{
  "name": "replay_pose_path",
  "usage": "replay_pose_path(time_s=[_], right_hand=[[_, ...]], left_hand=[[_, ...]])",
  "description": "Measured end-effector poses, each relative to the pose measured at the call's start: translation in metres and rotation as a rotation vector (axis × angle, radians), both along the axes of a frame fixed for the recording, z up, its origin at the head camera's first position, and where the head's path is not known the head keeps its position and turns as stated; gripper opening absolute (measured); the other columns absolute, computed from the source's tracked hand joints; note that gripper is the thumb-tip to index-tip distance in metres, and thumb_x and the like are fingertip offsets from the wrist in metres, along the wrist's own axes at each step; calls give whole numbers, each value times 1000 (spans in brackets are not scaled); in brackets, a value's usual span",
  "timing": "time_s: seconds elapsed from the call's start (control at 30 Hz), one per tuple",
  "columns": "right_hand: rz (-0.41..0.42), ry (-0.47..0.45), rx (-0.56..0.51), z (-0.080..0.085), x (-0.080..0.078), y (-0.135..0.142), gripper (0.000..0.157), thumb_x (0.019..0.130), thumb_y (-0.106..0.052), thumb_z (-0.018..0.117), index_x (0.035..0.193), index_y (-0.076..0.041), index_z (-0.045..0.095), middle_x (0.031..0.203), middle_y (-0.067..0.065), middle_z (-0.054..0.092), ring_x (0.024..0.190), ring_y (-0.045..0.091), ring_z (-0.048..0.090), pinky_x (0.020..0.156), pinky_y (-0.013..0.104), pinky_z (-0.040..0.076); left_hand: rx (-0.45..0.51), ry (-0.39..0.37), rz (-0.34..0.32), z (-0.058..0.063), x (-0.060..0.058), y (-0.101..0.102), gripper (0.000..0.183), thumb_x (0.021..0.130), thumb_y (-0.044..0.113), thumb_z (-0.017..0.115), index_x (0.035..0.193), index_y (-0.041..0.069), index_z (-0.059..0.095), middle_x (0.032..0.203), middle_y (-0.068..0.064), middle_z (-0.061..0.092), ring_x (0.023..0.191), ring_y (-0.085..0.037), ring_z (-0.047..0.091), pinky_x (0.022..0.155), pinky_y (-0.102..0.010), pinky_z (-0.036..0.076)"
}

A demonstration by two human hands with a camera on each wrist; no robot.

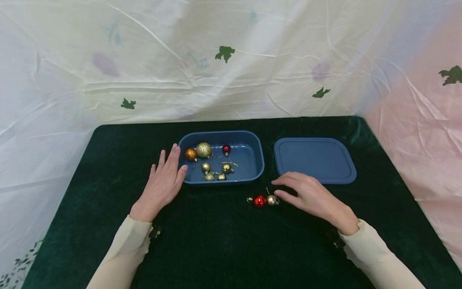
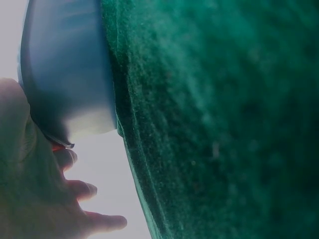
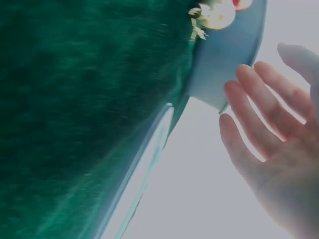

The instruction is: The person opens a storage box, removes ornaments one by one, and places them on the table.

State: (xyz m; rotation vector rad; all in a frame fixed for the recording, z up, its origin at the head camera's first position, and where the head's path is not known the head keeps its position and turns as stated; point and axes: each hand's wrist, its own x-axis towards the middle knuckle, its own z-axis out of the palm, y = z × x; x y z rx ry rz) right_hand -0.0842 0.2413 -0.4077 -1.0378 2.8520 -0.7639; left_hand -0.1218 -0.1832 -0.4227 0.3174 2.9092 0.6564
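With fingers straight, my left hand (image 1: 163, 182) rests against the left end of a blue container (image 1: 260, 158). Inside it lie a large gold glitter bauble (image 1: 204, 149), an orange bauble (image 1: 191, 154), a small dark red bauble (image 1: 226, 149) and several small gold ornaments (image 1: 226, 168). On the cloth in front of the container are a shiny red bauble (image 1: 259, 201) and a pale gold bauble (image 1: 272, 200), side by side. My right hand (image 1: 309, 196) hovers just right of these two, fingers slightly bent and holding nothing; the right wrist view shows its bare palm (image 3: 289, 174).
A flat blue lid (image 1: 315, 158) lies on the dark green cloth (image 1: 223, 241) right of the container, just beyond my right hand. Pale fabric with leaf-shaped patches (image 1: 225, 53) hangs behind and along the sides of the table.
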Motion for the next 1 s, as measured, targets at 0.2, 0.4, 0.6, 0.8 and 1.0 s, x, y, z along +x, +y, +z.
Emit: replay_pose_path(time_s=[0.2, 0.4, 0.6, 0.8, 1.0], right_hand=[[25, 104, -164, 8, -4, -8, 25, 96, -15, 74, 122, -16, 73, 115, -5, 71, 102, 13, 69, 82, 37, 60], [36, 161, -281, 12, -11, -23, 25, 95, -11, 74, 119, -17, 73, 112, -7, 72, 100, 7, 68, 79, 36, 60], [29, 150, -328, 16, -22, -41, 23, 95, -12, 75, 118, -15, 74, 114, -4, 73, 101, 10, 69, 81, 43, 61], [37, 94, -322, 19, -35, -55, 21, 97, -14, 73, 118, -14, 74, 115, -1, 74, 101, 17, 70, 83, 46, 60], [73, 48, -316, 23, -47, -65, 22, 98, -16, 73, 120, -12, 74, 116, 2, 73, 105, 18, 70, 87, 48, 59]], left_hand=[[0, 0, 0, 0, 0, -1, 72, 111, 53, 20, 167, 18, -8, 174, -8, -7, 157, -43, -6, 116, -77, 6], [6, -3, 4, 0, 0, -1, 71, 111, 51, 22, 167, 18, -7, 174, -8, -6, 157, -42, -7, 117, -77, 6], [0, -12, 14, 1, 0, 1, 71, 111, 50, 22, 167, 19, -8, 174, -8, -7, 157, -42, -7, 117, -77, 6], [1, -14, 17, 1, 0, 2, 71, 111, 51, 22, 167, 20, -9, 174, -7, -7, 157, -41, -7, 117, -76, 6], [3, -18, 17, 2, 0, 1, 71, 111, 51, 22, 167, 20, -9, 174, -7, -8, 157, -41, -8, 117, -76, 6]])
